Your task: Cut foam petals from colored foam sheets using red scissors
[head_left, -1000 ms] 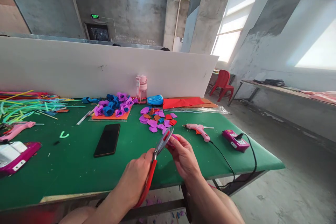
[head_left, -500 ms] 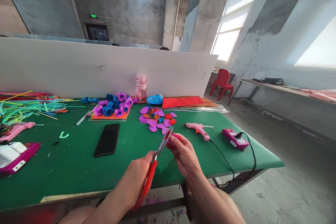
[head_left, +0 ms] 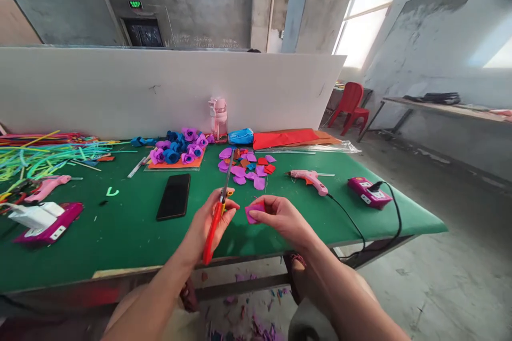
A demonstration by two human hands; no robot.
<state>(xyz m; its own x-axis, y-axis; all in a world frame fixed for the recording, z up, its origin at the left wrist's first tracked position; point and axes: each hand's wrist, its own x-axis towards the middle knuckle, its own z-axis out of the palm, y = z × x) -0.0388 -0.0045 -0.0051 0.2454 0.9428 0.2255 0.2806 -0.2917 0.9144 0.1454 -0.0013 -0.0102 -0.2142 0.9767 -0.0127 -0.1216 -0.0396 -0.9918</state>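
Observation:
My left hand is closed around the red-handled scissors, whose blades point up and away over the table. Between the thumb and fingers of my right hand is a small purple paper piece, a little to the right of the scissors and apart from them. Beyond my hands lie loose purple, red, brown and blue paper petals. Purple and blue paper flowers are heaped on orange paper at the back, left of the petals.
The green table holds a black phone, a pink glue gun, a corded magenta power strip, another strip, colored sticks, a pink bottle and red paper. Behind stands a white panel.
The scissors have moved left, away from the purple piece, and their blades now point more straight ahead. My hands are farther apart. The view has tilted down.

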